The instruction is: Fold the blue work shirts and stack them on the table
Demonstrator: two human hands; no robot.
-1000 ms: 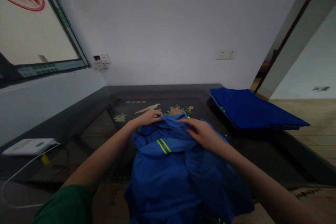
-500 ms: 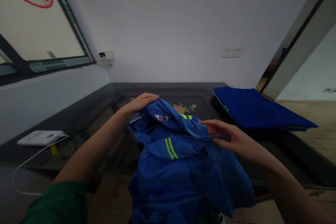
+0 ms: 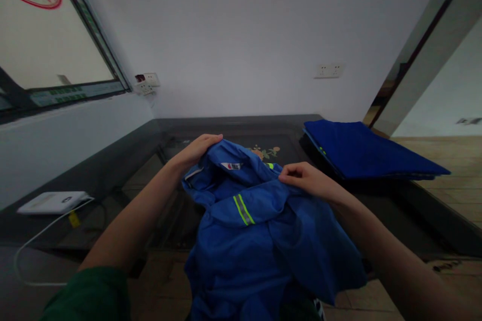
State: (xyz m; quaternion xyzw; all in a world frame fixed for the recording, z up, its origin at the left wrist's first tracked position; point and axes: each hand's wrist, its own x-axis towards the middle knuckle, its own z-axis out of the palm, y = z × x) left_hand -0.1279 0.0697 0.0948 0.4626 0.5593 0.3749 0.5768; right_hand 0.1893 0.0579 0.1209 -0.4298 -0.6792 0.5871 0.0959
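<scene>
A blue work jacket (image 3: 241,251) with yellow-green and grey reflective strips hangs in front of me, over the table's near edge. My left hand (image 3: 201,150) grips the top of its collar at the left, with part of the fingers hidden behind the cloth. Inside the neck, a white label (image 3: 231,166) faces me. On the right, my right hand (image 3: 305,178) pinches the jacket's edge near the collar between thumb and fingers.
A dark glass-topped table (image 3: 233,121) with a flower print stands against the wall. Folded blue clothes (image 3: 372,153) lie at its right. On the left rests a white power bank (image 3: 54,202) with a white cable (image 3: 28,243). Wall sockets (image 3: 329,70) are behind.
My right hand has shifted a little left and closed from a looser, more open hold to a pinch on the jacket edge. My left hand keeps its grip on the collar.
</scene>
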